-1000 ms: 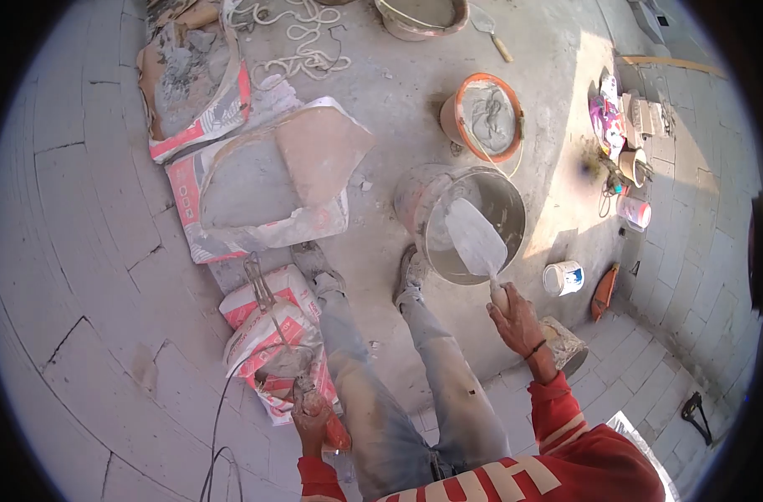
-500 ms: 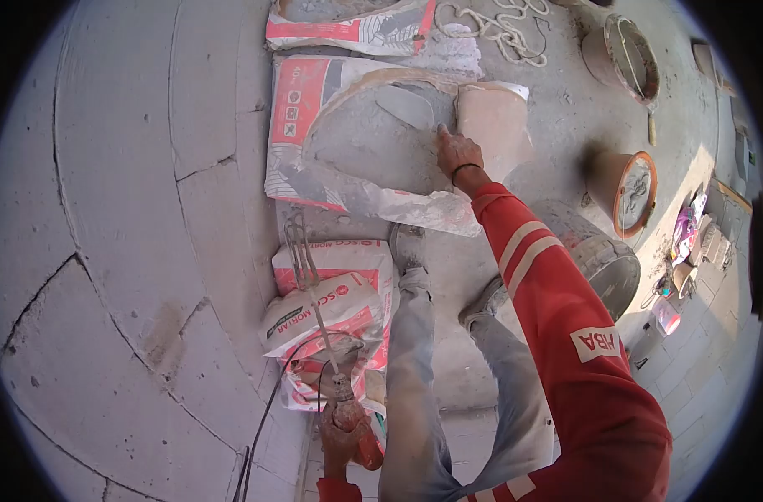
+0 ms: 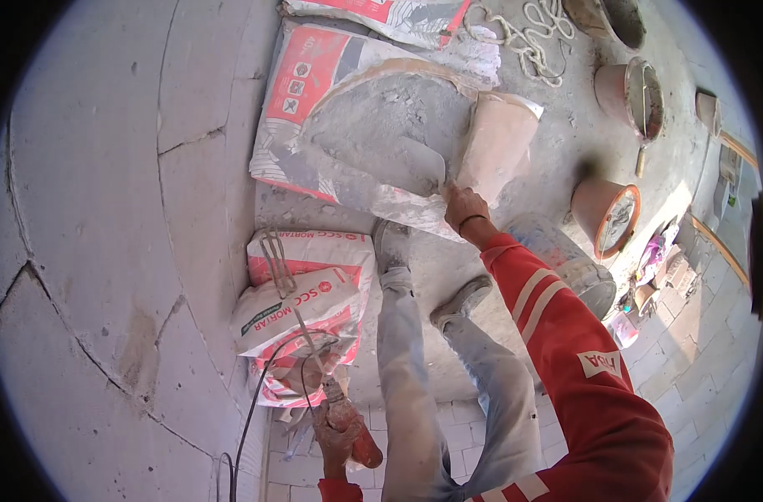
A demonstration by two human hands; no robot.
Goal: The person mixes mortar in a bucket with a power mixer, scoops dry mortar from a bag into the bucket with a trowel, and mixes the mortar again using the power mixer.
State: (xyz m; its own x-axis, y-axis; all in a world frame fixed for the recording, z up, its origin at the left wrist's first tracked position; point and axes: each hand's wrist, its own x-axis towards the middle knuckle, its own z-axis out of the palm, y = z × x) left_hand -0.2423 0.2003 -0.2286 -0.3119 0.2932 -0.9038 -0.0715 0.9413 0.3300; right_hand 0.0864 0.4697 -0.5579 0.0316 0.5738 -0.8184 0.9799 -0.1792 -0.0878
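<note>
My right hand (image 3: 466, 209) is closed round the handle of a trowel (image 3: 419, 164), whose grey blade lies in the powder of an open mortar bag (image 3: 302, 63). The bag's torn flap (image 3: 500, 138) stands just beyond the hand. Lower down, my left hand (image 3: 338, 431) grips a mixing tool (image 3: 352, 427) with an orange-red body. Its shaft runs up to a wire whisk head (image 3: 278, 263), which is over a closed mortar bag (image 3: 298, 309).
A large bucket (image 3: 565, 255) stands right of my legs. Farther right are an orange-rimmed bucket (image 3: 603, 213) and a grey bucket (image 3: 636, 96). Rope (image 3: 528, 42) lies at the top. A black cable (image 3: 252, 402) loops beside the mixer, near the block wall (image 3: 105, 209).
My right hand and the trowel have moved from the large bucket over to the open bag, and the blade has gone lower in the powder. The view has swung left.
</note>
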